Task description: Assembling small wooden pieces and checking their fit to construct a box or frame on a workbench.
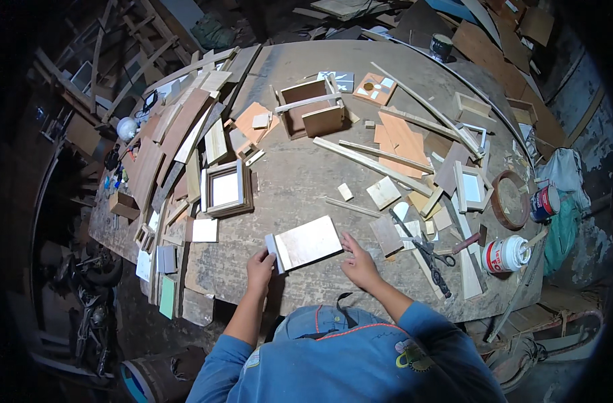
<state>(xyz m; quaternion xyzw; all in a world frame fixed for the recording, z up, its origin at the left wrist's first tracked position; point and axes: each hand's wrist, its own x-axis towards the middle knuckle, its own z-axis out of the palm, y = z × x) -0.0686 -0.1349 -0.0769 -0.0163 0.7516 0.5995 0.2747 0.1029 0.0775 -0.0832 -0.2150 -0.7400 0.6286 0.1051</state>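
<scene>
A pale rectangular wooden board (310,243) lies slightly tilted over the near middle of the workbench, in front of my body. Along its left end runs a narrow grey strip (275,251). My left hand (259,270) is closed on that end, thumb on the strip and the other fingers partly hidden. At the opposite end, my right hand (360,265) grips the board's right edge between thumb and fingertips. Beyond the board lie a small pale wood block (345,192) and a square pale wood piece (383,193).
An open wooden box (310,111) stands on the far workbench (279,181). Stacked frames (226,188) and a heap of planks (175,127) fill the left. To the right are scissors (444,260), a hammer (469,242), a white tub (506,255) and a round brown tray (498,208).
</scene>
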